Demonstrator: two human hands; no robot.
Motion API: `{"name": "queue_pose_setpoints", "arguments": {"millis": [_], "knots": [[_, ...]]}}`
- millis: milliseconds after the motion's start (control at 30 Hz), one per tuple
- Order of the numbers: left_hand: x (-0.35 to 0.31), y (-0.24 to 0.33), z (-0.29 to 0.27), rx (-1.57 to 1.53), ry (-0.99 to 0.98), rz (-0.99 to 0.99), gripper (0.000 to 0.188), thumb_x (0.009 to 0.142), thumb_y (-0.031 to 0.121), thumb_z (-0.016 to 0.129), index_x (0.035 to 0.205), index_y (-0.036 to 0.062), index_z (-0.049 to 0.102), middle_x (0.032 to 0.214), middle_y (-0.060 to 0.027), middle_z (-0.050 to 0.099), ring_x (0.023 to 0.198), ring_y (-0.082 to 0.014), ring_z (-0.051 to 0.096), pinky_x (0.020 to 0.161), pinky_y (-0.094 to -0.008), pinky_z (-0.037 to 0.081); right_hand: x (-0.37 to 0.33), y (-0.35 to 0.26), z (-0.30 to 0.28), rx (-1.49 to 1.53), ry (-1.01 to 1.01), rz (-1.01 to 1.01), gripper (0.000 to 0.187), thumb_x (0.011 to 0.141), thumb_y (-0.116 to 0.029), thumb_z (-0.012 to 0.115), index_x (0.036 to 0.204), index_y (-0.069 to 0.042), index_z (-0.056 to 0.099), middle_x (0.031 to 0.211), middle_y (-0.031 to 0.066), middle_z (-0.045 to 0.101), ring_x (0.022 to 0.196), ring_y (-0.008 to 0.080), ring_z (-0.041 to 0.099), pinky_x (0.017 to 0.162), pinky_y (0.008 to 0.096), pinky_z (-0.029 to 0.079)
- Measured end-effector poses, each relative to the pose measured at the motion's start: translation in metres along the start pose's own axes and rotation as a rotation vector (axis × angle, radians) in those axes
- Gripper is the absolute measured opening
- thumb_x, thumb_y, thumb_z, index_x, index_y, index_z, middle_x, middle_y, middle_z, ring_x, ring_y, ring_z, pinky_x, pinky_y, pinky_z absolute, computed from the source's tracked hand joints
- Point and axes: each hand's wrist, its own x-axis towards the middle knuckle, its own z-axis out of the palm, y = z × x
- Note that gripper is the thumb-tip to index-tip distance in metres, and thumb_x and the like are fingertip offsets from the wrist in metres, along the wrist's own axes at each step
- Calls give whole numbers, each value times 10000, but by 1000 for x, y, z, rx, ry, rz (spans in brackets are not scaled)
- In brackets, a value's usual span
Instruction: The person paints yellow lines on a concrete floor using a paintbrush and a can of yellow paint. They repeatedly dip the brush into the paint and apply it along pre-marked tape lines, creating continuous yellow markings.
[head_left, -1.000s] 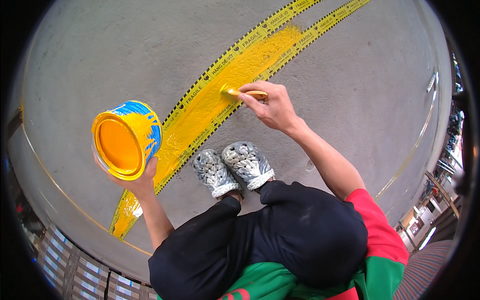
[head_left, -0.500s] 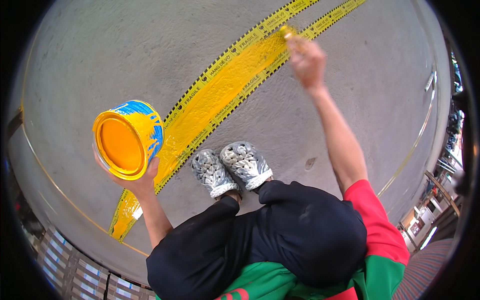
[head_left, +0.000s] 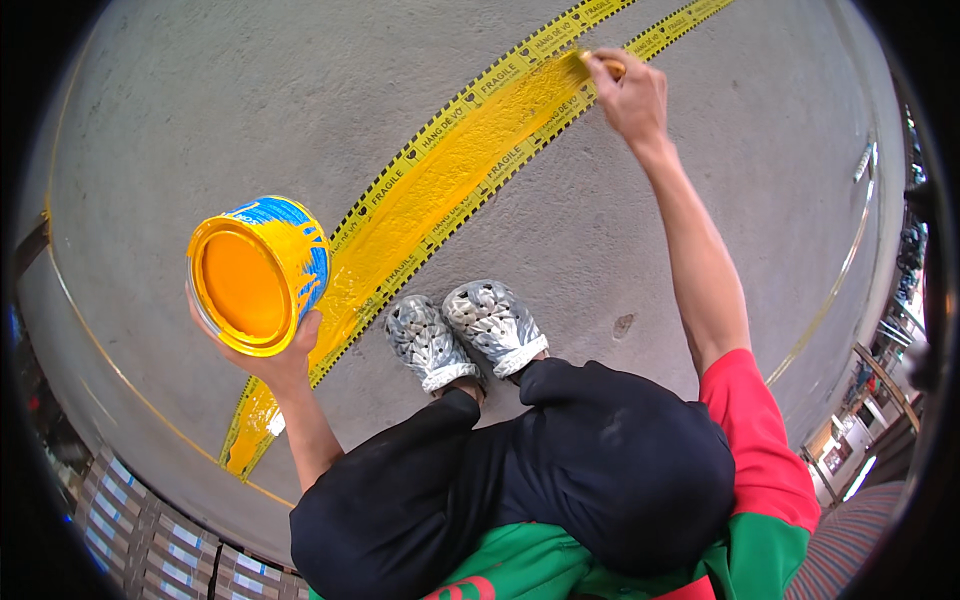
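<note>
paintbrush (head_left: pixel 577 68) in right hand (head_left: pixel 637 100)

The open paint can (head_left: pixel 312 262), blue with yellow drips down its wall, is held above the floor (head_left: pixel 230 120), its mouth facing up and showing smooth orange-yellow paint (head_left: pixel 243 274). The brush (head_left: pixel 576 69) has paint-coated yellow bristles at the far end of a painted strip (head_left: pixel 430 200); its orange-brown handle points right. The strip runs diagonally, glossy at the near end and rougher farther up, between two black-edged yellow tapes (head_left: pixel 438 134) that extend past the paint.
</note>
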Motion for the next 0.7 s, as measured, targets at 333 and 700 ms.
{"name": "queue_pose_setpoints", "arguments": {"millis": [333, 700], "knots": [[-4, -2, 0, 1, -8, 22, 1163, 621, 475, 903, 1528, 84, 289, 1488, -127, 436, 1387, -291, 455, 1177, -456, 373, -101, -84, 59, 229, -125, -379, 149, 922, -118, 688, 1006, -23, 766, 940, 147, 766, 786, 225, 724, 693, 342, 589], [-3, -4, -7, 8, -6, 25, 1165, 622, 503, 891, 1530, 88, 290, 1492, -127, 431, 1392, -298, 450, 1180, -462, 363, 25, 3, 0, 48, 172, -54, 182, 949, -197, 679, 1011, -53, 772, 821, 79, 773, 584, 115, 675, 504, 240, 533]]}}
